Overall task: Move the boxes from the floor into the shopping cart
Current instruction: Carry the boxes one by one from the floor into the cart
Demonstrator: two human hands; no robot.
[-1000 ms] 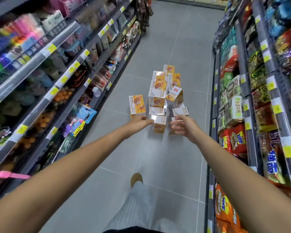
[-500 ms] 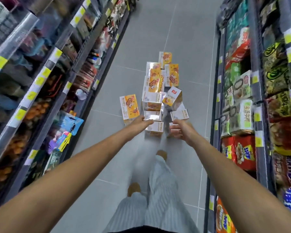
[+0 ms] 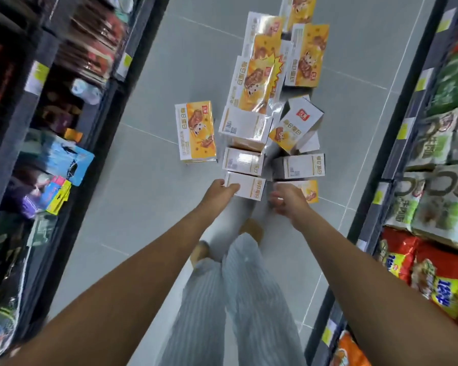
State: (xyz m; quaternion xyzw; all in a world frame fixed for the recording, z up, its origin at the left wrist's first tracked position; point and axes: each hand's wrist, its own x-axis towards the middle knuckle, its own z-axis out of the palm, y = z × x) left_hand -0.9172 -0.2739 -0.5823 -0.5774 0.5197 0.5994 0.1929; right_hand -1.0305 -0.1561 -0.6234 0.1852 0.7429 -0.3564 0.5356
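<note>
Several yellow-and-white boxes lie in a loose pile [image 3: 259, 83] on the grey tiled floor of a shop aisle. One box [image 3: 196, 132] lies flat apart at the left. The nearest box [image 3: 249, 185] shows its white side. My left hand [image 3: 218, 192] reaches down and its fingertips touch that box's left end. My right hand [image 3: 288, 200] hovers just right of it with fingers loosely curled, holding nothing, in front of another yellow box [image 3: 310, 190]. No shopping cart is in view.
Shelves [image 3: 132, 83] of packaged goods line the left side, and shelves [image 3: 397, 143] of snack bags line the right. My legs in striped trousers [image 3: 238, 294] stand right behind the pile. Bare grey floor [image 3: 143, 194] lies left of the boxes.
I have stepped closer and bent down, so the pile looks larger. Both hands dropped toward the nearest box, and the left hand now touches its end.
</note>
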